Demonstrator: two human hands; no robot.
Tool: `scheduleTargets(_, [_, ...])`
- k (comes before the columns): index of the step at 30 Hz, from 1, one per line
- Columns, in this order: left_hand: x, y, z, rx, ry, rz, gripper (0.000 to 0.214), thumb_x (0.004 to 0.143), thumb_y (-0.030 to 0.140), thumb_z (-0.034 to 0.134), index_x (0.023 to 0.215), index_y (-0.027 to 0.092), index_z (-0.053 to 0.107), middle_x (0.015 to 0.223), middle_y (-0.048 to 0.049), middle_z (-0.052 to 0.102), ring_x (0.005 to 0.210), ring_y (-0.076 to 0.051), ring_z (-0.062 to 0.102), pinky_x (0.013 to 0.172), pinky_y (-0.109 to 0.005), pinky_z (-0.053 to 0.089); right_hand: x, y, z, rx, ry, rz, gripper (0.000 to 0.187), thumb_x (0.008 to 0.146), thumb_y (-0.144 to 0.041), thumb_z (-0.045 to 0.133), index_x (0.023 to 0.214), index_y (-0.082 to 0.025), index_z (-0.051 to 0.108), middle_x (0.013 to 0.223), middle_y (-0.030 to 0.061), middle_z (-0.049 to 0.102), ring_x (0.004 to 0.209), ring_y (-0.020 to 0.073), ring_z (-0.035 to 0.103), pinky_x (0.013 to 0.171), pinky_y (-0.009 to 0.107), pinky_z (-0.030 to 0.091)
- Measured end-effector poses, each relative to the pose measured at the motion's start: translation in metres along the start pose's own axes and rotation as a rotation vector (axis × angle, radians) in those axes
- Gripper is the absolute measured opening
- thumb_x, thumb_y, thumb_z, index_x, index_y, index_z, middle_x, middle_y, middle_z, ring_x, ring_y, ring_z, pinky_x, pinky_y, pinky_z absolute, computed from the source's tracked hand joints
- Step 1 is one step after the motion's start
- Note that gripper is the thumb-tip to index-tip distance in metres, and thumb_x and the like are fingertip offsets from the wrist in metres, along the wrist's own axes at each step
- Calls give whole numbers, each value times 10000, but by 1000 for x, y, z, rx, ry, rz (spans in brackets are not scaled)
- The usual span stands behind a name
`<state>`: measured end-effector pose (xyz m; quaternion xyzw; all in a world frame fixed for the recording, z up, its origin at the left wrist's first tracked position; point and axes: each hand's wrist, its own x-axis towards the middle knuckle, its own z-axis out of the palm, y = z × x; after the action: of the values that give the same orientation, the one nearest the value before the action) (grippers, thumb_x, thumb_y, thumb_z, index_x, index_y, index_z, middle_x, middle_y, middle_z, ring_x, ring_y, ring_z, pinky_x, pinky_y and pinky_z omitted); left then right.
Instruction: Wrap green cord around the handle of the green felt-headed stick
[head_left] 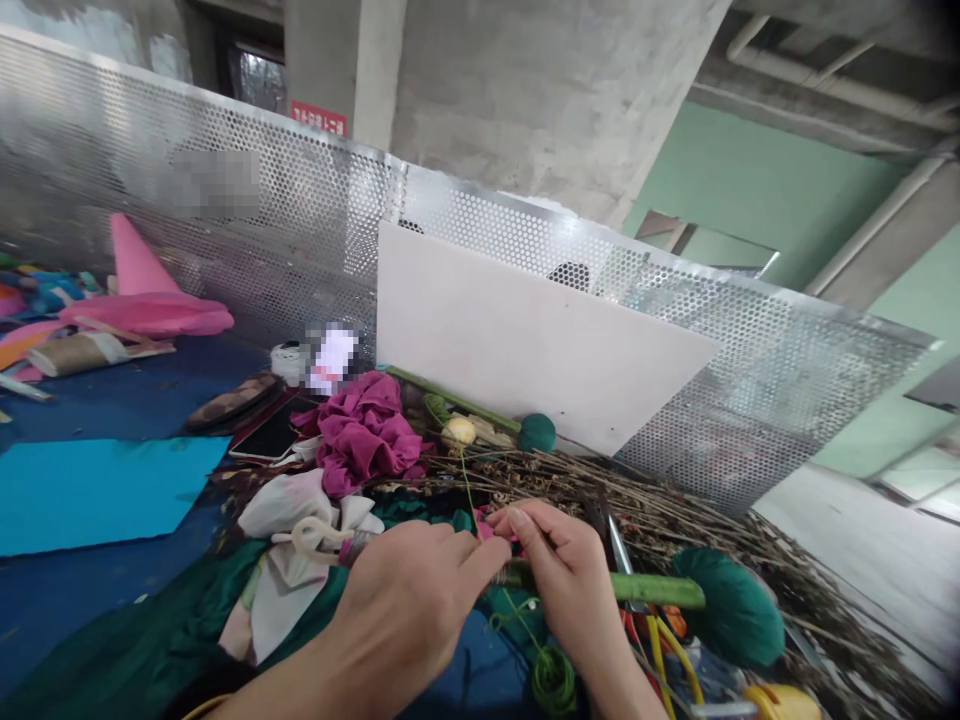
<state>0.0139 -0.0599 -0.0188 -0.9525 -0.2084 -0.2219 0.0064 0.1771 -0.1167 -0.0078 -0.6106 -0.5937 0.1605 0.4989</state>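
My left hand [405,600] is closed in a pinch near the middle of the bench, its fingertips meeting those of my right hand [562,570]. Both grip a green stick [652,590] with a dark green padded ball [731,605] at its right end. Something small and pink shows between the fingertips. A thin green thread [471,490] runs up from the pinch toward a yellowish bead [459,431], and more thread hangs down to a green spool [553,680]. Dry twigs [675,510] lie behind my hands.
Magenta cloth [364,430], white cloth [300,520] and dark green fabric [127,650] lie at the left. A white board [525,340] leans on a perforated metal screen [225,230]. Blue sheet [90,490], a phone [270,435], pink felt cone [142,290], second green-ball stick [536,432], scissors [619,545].
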Motion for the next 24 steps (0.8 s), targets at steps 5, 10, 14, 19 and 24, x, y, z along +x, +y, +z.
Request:
scheduleTargets(5, [2, -1, -3, 69, -10, 76, 395, 825, 48, 461, 1154, 245, 557, 777, -6, 630, 649, -182, 559, 542, -296, 338, 0, 1, 1, -30, 46, -20, 311, 934, -311, 493, 734, -185, 696, 723, 44, 701, 742, 183, 670, 702, 242, 527])
scheduleTargets(10, [1, 0, -1, 106, -17, 64, 343, 825, 49, 465, 1065, 250, 606, 782, -15, 627, 650, -185, 550, 559, -289, 357, 2, 3, 3, 9, 25, 33, 311, 923, -331, 507, 713, -186, 685, 701, 34, 686, 751, 179, 668, 705, 239, 520])
scheduleTargets(14, [2, -6, -5, 69, -37, 4, 401, 827, 52, 453, 1099, 291, 623, 808, -1, 648, 659, -187, 561, 563, -291, 353, 3, -4, -7, 203, -28, 102, 310, 894, -322, 549, 637, -173, 638, 911, 60, 709, 872, 179, 653, 724, 227, 505])
scheduleTargets(19, [3, -25, -18, 10, 21, -125, 363, 873, 134, 472, 1108, 331, 666, 792, 8, 676, 685, -174, 612, 576, -275, 381, -3, 1, -49, 403, 51, 294, 338, 854, -449, 613, 689, -156, 641, 845, 66, 687, 467, 67, 457, 377, 171, 298])
scheduleTargets(24, [-1, -46, -31, -60, 67, -255, 328, 865, 171, 531, 1079, 352, 702, 844, 30, 724, 765, -168, 661, 616, -257, 411, -12, 34, -112, 298, 300, 268, 310, 784, -470, 684, 840, -166, 711, 508, 9, 527, 433, 115, 451, 389, 218, 362])
